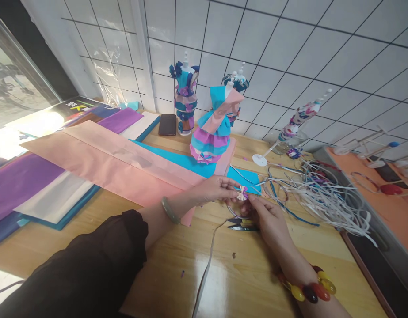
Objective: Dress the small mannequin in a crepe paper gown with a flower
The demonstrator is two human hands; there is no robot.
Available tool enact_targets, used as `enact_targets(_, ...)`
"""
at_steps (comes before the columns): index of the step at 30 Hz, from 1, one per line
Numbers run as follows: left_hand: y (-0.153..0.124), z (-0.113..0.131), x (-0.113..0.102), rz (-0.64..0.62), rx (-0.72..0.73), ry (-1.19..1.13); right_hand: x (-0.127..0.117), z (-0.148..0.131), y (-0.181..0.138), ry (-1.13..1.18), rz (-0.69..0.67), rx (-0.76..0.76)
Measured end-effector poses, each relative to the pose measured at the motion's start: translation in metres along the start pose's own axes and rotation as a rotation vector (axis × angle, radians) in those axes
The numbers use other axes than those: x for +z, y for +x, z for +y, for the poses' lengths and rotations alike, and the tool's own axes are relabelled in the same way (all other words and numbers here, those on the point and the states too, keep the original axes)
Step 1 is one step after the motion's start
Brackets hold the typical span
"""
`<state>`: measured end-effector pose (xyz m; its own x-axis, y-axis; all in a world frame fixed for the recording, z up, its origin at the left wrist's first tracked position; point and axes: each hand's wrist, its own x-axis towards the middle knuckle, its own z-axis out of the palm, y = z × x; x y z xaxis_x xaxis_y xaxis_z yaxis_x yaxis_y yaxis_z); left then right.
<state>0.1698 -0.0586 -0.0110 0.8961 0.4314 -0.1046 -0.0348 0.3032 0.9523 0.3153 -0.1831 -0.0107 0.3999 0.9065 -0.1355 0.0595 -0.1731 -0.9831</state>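
Between my two hands is a small pleated paper bow (242,192) in white and purple. My left hand (220,187), with a jade-coloured bangle at the wrist, pinches its left edge. My right hand (265,212), with a beaded bracelet on the wrist, grips its lower right side. Just below the hands, scissors (242,225) with dark blades lie on the wooden table (177,269). Beyond the hands stands a small dress form (213,128) wearing a layered blue, pink and purple paper dress.
Sheets of pink paper (124,163), purple paper (24,187) and blue paper (177,157) spread across the left and middle. Tangled paper cords (326,198) heap at the right beside an orange-topped box (372,185). Behind are another dressed form (185,99), a tilted one (296,119) and a phone (167,125).
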Motion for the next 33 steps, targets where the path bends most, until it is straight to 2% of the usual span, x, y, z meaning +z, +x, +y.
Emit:
enact_targets(5,0.002,-0.004,-0.002,0.011,0.027,0.037,-0.001,0.002,0.001,0.057,-0.002,0.001)
enact_targets(13,0.002,-0.005,-0.001,0.008,0.054,0.039,0.007,-0.011,-0.004,-0.019,0.020,-0.023)
enact_targets(19,0.003,-0.005,-0.003,-0.020,0.096,0.024,0.005,-0.008,-0.003,-0.058,0.019,-0.053)
enact_targets(24,0.002,-0.002,-0.002,-0.011,0.071,0.049,0.006,-0.009,-0.003,-0.100,0.034,-0.075)
enact_targets(29,0.001,-0.003,0.001,0.018,0.073,0.142,0.011,-0.013,-0.006,-0.079,0.060,-0.045)
enact_targets(33,0.002,-0.007,0.002,0.006,0.097,0.126,0.013,-0.012,-0.008,-0.066,0.041,-0.059)
